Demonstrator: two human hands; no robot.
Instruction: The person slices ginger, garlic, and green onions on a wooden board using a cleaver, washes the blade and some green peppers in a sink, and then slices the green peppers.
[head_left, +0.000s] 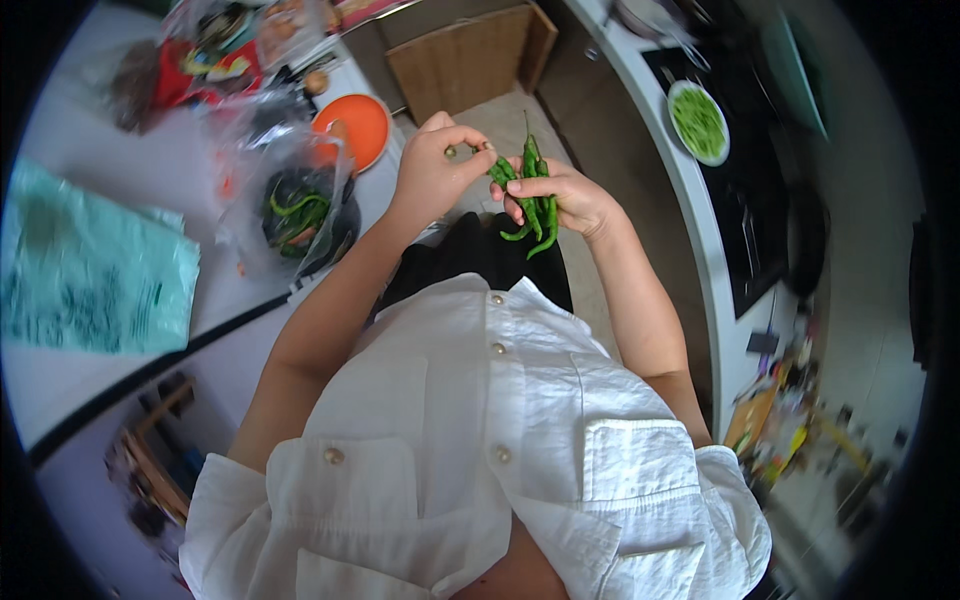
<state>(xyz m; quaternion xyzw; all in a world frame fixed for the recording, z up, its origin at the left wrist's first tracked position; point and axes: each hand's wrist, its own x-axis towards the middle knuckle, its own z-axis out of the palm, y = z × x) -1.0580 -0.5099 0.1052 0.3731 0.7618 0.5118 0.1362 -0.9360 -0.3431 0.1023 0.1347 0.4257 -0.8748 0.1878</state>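
Several long green chili peppers (545, 217) are gripped in my right hand (589, 196), its thumb laid across them. Their curved tips hang below the fingers, and one thin stem points up. My left hand (439, 169) has its thumb and index finger pinched at the stem end of a green pepper (501, 171) at the left of the bunch. A small greenish stem piece (450, 151) shows by its curled fingers. Both hands are in front of my body, above the floor. To the left, an open clear plastic bag (244, 217) holds more green peppers (298, 214) on the white counter.
An orange plate (371, 135) sits near the left counter's edge, beside bagged groceries (217, 71). A teal plastic bag (97, 262) lies flat there. At right, a white dish (715, 156) of shredded green food rests by a black cooktop (754, 217). Ahead stands a wooden panel (457, 60).
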